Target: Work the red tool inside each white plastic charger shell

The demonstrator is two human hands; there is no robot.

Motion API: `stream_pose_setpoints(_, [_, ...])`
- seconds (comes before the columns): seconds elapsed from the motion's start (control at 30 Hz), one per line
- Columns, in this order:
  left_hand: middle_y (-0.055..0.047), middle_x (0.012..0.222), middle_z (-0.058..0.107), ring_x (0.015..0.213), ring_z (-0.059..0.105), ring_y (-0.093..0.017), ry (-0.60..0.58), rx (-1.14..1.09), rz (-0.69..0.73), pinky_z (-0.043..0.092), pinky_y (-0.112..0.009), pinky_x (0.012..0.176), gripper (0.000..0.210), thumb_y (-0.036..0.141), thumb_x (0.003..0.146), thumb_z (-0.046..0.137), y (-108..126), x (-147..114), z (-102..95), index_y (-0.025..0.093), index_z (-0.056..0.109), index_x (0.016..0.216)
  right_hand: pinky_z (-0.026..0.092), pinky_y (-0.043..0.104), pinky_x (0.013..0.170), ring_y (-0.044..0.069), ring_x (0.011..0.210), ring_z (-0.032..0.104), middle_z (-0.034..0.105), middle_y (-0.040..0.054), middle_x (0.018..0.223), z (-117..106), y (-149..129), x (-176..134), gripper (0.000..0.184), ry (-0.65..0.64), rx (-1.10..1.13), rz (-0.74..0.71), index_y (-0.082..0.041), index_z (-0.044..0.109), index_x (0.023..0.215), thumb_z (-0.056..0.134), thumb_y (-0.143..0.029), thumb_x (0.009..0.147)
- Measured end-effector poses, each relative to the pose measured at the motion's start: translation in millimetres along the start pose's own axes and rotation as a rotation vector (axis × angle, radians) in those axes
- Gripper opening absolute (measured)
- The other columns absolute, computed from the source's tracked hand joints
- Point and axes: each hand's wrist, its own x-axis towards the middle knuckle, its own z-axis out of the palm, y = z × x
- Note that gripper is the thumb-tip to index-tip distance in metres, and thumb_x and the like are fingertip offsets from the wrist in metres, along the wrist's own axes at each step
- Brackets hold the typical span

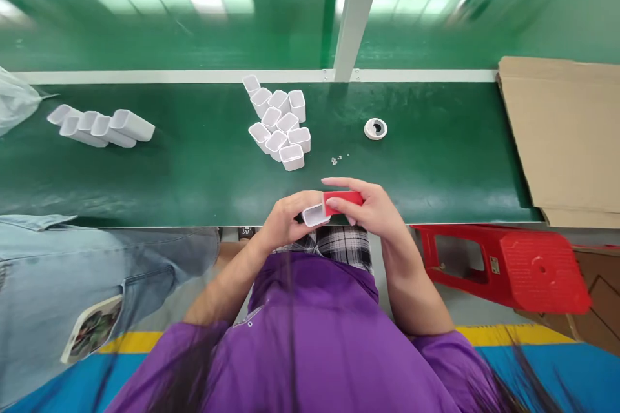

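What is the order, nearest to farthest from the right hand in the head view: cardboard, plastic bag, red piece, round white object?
1. Red piece: in the right hand.
2. Round white object: beyond the hand.
3. Cardboard: right side.
4. Plastic bag: far left.

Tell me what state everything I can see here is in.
Left hand: holding a white container.
Right hand: pinching a red piece.
White container: open end showing.
Red piece: held at the container's rim.
Middle containers: clustered, open ends showing.
Left containers: grouped, open ends showing.
Round white item: lying flat.
Cardboard: flat, overlapping sheets.
Plastic bag: crumpled.
Red stool: unoccupied.
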Motion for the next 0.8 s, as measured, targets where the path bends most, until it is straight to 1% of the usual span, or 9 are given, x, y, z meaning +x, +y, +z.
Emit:
stream_pose_setpoints(0.1, [-0.01, 0.112, 0.07, 0.102, 0.067, -0.018, 0.005, -0.042, 0.014, 0.054, -0.028, 0.09, 0.032, 0.028, 0.084, 0.068, 0, 0, -0.8, 0.017, 0.065, 0.114, 0.03, 0.021, 0.043, 0.006, 0.041, 0.036, 0.045, -0.0052, 0.047, 0, 1, 1, 0.045, 0.077, 0.023, 0.009, -0.015, 0.067, 0.12, 0.066, -0.04, 0.082])
stream_pose_setpoints(0.2, [-0.01, 0.11, 0.07, 0.1, 0.068, -0.017, 0.017, -0.043, 0.014, 0.054, -0.027, 0.088, 0.032, 0.028, 0.082, 0.07, -1, -1, -0.8, 0.016, 0.066, 0.112, 0.03, 0.021, 0.043, 0.007, 0.041, 0.036, 0.043, -0.0054, 0.045, 0, 1, 1, 0.045, 0.011, 0.027, -0.004, -0.015, 0.068, 0.119, 0.067, -0.04, 0.082])
stream_pose_setpoints(0.23, [-0.01, 0.109, 0.07, 0.099, 0.068, -0.018, 0.017, -0.041, 0.003, 0.054, -0.027, 0.088, 0.032, 0.029, 0.082, 0.07, -1, -1, -0.9, 0.016, 0.066, 0.111, 0.03, 0.021, 0.043, 0.007, 0.041, 0.036, 0.043, -0.0053, 0.045, 0, 1, 1, 0.044, 0.024, 0.023, -0.001, -0.015, 0.069, 0.117, 0.067, -0.04, 0.081])
stream_pose_setpoints(0.33, [-0.01, 0.108, 0.07, 0.098, 0.068, -0.019, -0.005, -0.067, -0.063, 0.054, -0.029, 0.087, 0.034, 0.034, 0.083, 0.068, -2, -2, -2.0, 0.016, 0.065, 0.111, 0.031, 0.021, 0.043, 0.007, 0.041, 0.037, 0.044, -0.0051, 0.046, 2, 2, 1, 0.042, 0.074, 0.056, 0.003, -0.015, 0.07, 0.115, 0.067, -0.041, 0.082])
stream_pose_setpoints(0.43, [-0.01, 0.104, 0.068, 0.086, 0.067, -0.016, -0.034, -0.139, -0.183, 0.054, -0.026, 0.076, 0.04, 0.039, 0.083, 0.068, -4, -3, -3.5, 0.015, 0.057, 0.113, 0.031, 0.021, 0.042, 0.007, 0.041, 0.039, 0.046, -0.0043, 0.047, 4, 3, 1, 0.044, -0.009, 0.08, -0.014, -0.014, 0.07, 0.114, 0.068, -0.042, 0.081])
stream_pose_setpoints(0.53, [-0.007, 0.103, 0.064, 0.075, 0.064, -0.013, -0.058, -0.327, -0.268, 0.052, -0.024, 0.066, 0.04, 0.04, 0.086, 0.063, -6, -4, -4.5, 0.019, 0.042, 0.112, 0.03, 0.02, 0.042, 0.006, 0.041, 0.038, 0.047, -0.0042, 0.047, 4, 5, 3, 0.042, 0.017, 0.112, -0.02, -0.014, 0.07, 0.113, 0.067, -0.042, 0.082])
stream_pose_setpoints(0.63, [-0.008, 0.11, 0.058, 0.086, 0.063, -0.014, -0.059, -0.539, -0.26, 0.052, -0.026, 0.071, 0.039, 0.041, 0.087, 0.06, -9, -5, -6.0, 0.022, 0.034, 0.108, 0.03, 0.02, 0.041, 0.006, 0.04, 0.038, 0.046, -0.005, 0.047, 9, 9, 5, 0.043, -0.037, 0.191, -0.035, -0.014, 0.068, 0.115, 0.067, -0.042, 0.082])
stream_pose_setpoints(0.73, [-0.008, 0.115, 0.05, 0.09, 0.059, -0.015, -0.05, -0.526, -0.243, 0.051, -0.026, 0.073, 0.054, 0.042, 0.077, 0.072, -12, -5, -7.9, 0.023, 0.032, 0.108, 0.031, 0.019, 0.04, 0.006, 0.039, 0.04, 0.048, -0.0048, 0.049, 19, 13, 7, 0.043, -0.092, 0.229, -0.051, -0.014, 0.068, 0.113, 0.068, -0.042, 0.081])
stream_pose_setpoints(0.8, [-0.005, 0.107, 0.049, 0.084, 0.057, -0.013, -0.078, -0.471, -0.247, 0.049, -0.025, 0.069, 0.066, 0.042, 0.068, 0.079, -14, -3, -8.5, 0.023, 0.031, 0.109, 0.031, 0.019, 0.04, 0.006, 0.039, 0.04, 0.048, -0.0046, 0.049, 25, 14, 8, 0.042, -0.101, 0.248, -0.054, -0.014, 0.068, 0.111, 0.067, -0.044, 0.081])
